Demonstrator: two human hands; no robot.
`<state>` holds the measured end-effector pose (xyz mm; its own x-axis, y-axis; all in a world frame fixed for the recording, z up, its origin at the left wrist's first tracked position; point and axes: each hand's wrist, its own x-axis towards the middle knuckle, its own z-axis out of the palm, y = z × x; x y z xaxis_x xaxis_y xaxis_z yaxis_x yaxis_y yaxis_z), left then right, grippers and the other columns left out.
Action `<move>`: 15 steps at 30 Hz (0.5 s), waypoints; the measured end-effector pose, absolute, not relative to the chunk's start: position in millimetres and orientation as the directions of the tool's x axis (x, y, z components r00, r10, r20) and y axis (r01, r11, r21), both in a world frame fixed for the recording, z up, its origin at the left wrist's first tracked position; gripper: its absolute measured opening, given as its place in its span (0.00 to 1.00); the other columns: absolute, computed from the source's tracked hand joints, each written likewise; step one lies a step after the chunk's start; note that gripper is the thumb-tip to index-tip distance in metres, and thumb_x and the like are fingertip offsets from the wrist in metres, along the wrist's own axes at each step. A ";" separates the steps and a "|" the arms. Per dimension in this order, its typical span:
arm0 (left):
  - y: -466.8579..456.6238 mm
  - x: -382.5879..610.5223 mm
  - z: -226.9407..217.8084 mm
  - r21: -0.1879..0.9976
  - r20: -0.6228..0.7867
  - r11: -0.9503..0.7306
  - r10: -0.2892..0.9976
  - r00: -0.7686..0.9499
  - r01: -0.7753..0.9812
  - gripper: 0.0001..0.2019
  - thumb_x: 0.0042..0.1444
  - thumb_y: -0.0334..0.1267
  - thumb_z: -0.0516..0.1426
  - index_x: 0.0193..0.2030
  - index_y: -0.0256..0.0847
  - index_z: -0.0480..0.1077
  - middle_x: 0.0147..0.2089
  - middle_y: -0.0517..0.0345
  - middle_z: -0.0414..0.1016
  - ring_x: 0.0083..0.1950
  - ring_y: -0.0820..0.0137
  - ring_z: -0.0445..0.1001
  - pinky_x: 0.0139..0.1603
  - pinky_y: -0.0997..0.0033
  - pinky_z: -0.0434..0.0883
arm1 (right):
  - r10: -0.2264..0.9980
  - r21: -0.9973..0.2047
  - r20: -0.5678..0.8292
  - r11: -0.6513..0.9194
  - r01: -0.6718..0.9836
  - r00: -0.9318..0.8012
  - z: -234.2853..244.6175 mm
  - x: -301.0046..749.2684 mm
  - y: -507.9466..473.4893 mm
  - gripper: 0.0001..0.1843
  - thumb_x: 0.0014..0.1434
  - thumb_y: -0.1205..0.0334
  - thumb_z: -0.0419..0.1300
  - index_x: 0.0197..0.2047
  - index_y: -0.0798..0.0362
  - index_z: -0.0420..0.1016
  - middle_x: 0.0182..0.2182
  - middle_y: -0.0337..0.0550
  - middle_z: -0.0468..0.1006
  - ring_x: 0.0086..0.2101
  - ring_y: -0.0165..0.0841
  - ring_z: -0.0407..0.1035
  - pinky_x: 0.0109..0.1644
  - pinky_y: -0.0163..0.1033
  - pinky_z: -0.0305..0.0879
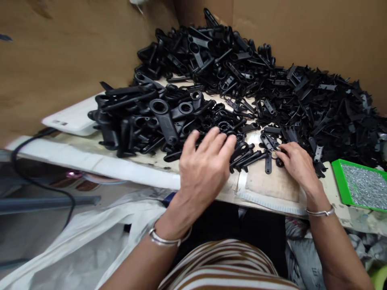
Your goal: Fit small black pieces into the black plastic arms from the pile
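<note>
Left hand (205, 161): palm down over the near edge of a pile of black ring-ended plastic levers (163, 121), fingers lightly spread and closed on nothing visible; contact beneath the fingertips cannot be told. Right hand (299, 163): fingers bent, thumb and forefinger close together at a few small flat black plates (268, 161); whether they grip one cannot be told. Small black ring (279, 162): just beneath that hand, beside a tan patch (272, 185) on the table (334, 201). Short row of levers (246, 157): between the hands, lying side by side, presumably lined up for easy picking. Far heap of levers (211, 48): against the cardboard wall (75, 48). Heap of thin black plates (329, 96): far right, apparently sorted by kind within right-hand reach. Green tray (338, 183): near right, holding small silver metal pieces (364, 183), its rim seemingly there to stop them scattering. White flat device (72, 114): left, partly behind the levers; black cable (15, 157) drooping over the table edge. Obstruction: the levers crowd the left hand, leaving little bare surface.
</note>
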<state>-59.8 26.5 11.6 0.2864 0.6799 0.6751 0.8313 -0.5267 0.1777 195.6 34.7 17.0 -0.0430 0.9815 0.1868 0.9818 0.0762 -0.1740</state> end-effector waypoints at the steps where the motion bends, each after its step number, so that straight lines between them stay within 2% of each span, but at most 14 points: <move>1: 34.1 -63.2 11.0 0.204 0.639 -0.486 0.724 0.260 0.850 0.16 0.64 0.31 0.50 0.55 0.38 0.72 0.55 0.42 0.77 0.63 0.50 0.70 0.66 0.38 0.57 | 0.989 -0.115 0.146 0.047 0.992 -0.029 16.0 193.3 40.2 0.13 0.64 0.58 0.56 0.46 0.52 0.78 0.42 0.51 0.78 0.43 0.43 0.73 0.43 0.44 0.67; 2: 40.9 -66.1 10.0 0.241 0.602 -0.452 0.764 0.233 0.859 0.16 0.65 0.32 0.50 0.56 0.39 0.72 0.57 0.41 0.75 0.66 0.48 0.66 0.68 0.32 0.50 | 0.993 -0.082 0.115 0.018 0.996 -0.008 14.3 190.9 44.4 0.12 0.63 0.58 0.56 0.46 0.51 0.78 0.42 0.50 0.78 0.42 0.43 0.73 0.41 0.43 0.66; 4: 51.2 -71.0 8.0 0.312 0.545 -0.412 0.816 0.194 0.856 0.17 0.65 0.34 0.50 0.58 0.41 0.70 0.62 0.41 0.71 0.70 0.46 0.59 0.69 0.28 0.38 | 0.996 -0.083 0.085 -0.023 0.996 0.030 10.2 188.4 49.5 0.10 0.62 0.59 0.57 0.42 0.49 0.79 0.40 0.48 0.77 0.39 0.41 0.73 0.38 0.42 0.65; 7: 57.2 -76.0 6.1 0.356 0.543 -0.379 0.827 0.141 0.854 0.17 0.65 0.35 0.51 0.60 0.42 0.69 0.65 0.43 0.67 0.73 0.48 0.54 0.71 0.32 0.29 | 0.985 -0.214 0.164 -0.016 0.977 0.052 6.0 196.1 49.8 0.08 0.60 0.61 0.58 0.39 0.49 0.79 0.36 0.44 0.78 0.37 0.38 0.72 0.38 0.41 0.65; 10: 50.3 -72.0 6.2 0.329 0.653 -0.437 0.746 0.132 0.837 0.18 0.65 0.34 0.53 0.60 0.42 0.68 0.66 0.44 0.67 0.72 0.53 0.55 0.74 0.38 0.33 | 0.900 -0.346 0.427 0.079 0.935 0.082 8.5 211.2 39.8 0.08 0.60 0.62 0.59 0.40 0.52 0.79 0.37 0.45 0.78 0.34 0.36 0.72 0.41 0.42 0.68; 12: 38.6 -60.6 8.0 0.275 0.750 -0.549 0.636 0.181 0.789 0.18 0.64 0.33 0.54 0.61 0.40 0.66 0.65 0.43 0.68 0.72 0.56 0.57 0.74 0.40 0.39 | 0.826 -0.338 0.561 0.173 0.925 0.050 12.9 217.3 26.0 0.08 0.62 0.63 0.59 0.42 0.53 0.78 0.41 0.47 0.78 0.36 0.36 0.73 0.43 0.42 0.70; 13: 31.2 -52.3 9.3 0.248 0.782 -0.616 0.583 0.221 0.748 0.19 0.64 0.33 0.55 0.61 0.38 0.65 0.65 0.42 0.69 0.72 0.56 0.58 0.74 0.41 0.43 | 0.815 -0.310 0.579 0.232 0.922 -0.011 15.1 217.9 17.3 0.09 0.62 0.64 0.58 0.43 0.53 0.78 0.42 0.48 0.78 0.39 0.37 0.74 0.45 0.43 0.71; 15: 15.8 -33.1 11.0 0.240 0.798 -0.761 0.508 0.324 0.603 0.17 0.64 0.34 0.56 0.59 0.35 0.66 0.62 0.41 0.71 0.70 0.55 0.61 0.71 0.43 0.52 | 0.831 -0.271 0.520 0.382 0.883 -0.200 18.6 215.1 -2.0 0.10 0.64 0.67 0.56 0.45 0.51 0.78 0.44 0.47 0.79 0.44 0.37 0.74 0.50 0.43 0.71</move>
<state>-33.1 15.8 11.0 0.3239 0.5085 0.7978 0.6032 -0.7606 0.2399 215.1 -2.0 18.6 -0.2003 0.8305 0.5197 0.8835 0.3824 -0.2706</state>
